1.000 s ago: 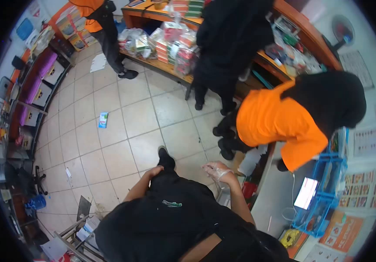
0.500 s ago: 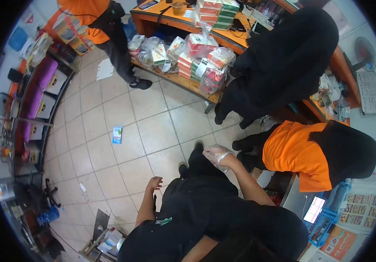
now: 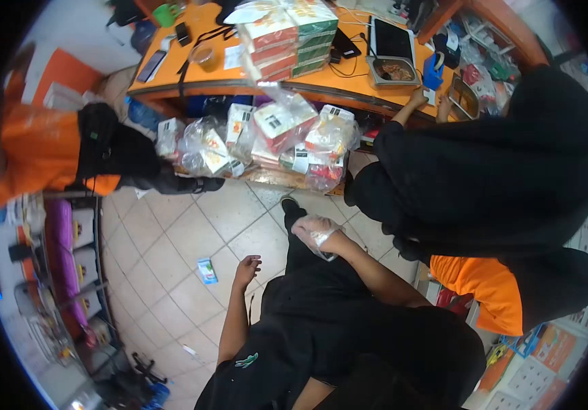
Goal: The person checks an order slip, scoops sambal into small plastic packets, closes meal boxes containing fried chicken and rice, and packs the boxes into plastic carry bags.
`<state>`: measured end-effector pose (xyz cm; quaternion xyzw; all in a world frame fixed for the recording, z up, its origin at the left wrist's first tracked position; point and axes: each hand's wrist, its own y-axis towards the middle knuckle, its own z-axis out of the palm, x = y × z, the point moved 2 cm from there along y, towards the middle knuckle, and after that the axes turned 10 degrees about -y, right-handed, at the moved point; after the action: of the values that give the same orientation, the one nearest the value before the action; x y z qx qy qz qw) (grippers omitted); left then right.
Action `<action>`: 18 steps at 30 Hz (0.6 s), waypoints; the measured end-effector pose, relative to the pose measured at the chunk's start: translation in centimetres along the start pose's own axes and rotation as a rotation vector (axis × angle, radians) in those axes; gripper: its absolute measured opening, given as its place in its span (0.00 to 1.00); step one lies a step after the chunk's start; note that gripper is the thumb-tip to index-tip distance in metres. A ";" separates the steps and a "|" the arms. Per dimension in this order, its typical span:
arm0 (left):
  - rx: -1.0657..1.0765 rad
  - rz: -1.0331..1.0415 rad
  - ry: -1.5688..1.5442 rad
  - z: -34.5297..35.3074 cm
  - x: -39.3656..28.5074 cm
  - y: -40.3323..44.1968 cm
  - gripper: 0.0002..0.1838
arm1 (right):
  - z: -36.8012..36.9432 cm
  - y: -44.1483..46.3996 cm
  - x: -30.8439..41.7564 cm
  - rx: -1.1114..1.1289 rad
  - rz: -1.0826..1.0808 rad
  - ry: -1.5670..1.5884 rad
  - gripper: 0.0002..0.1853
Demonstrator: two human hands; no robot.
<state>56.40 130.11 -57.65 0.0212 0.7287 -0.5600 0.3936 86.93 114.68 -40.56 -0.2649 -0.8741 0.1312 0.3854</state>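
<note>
My left hand [image 3: 248, 271] is bare and hangs over the tiled floor with its fingers loosely apart, holding nothing. My right hand [image 3: 316, 231] wears a clear plastic glove and reaches forward above my leg. Its fingers are curled together; the palm is hidden, so I cannot tell whether anything is inside. Ahead of both hands, a low bench [image 3: 267, 179] carries several boxes in clear plastic bags, among them a red-and-white box [image 3: 284, 124]. Neither hand touches them.
Behind the bench, an orange counter [image 3: 220, 72] holds stacked food boxes [image 3: 292, 41], a cup [image 3: 204, 57] and a metal tray of food [image 3: 394, 71]. A person in black [image 3: 499, 164] works there. Other people stand left and right. A blue packet [image 3: 207, 270] lies on the floor.
My view has moved forward, so the counter and bagged boxes appear closer. My gloved right hand has shifted slightly left and up in view. The person in black now shows hands at the counter.
</note>
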 end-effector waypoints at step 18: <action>0.204 -0.113 0.173 -7.4 -14.3 11.0 0.16 | -8.3 10.6 0.2 -0.312 0.345 0.264 0.13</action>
<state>67.34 146.20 -57.44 0.0680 0.6994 -0.6483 0.2931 96.85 123.80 -39.45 -0.4809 -0.7679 0.0230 0.4224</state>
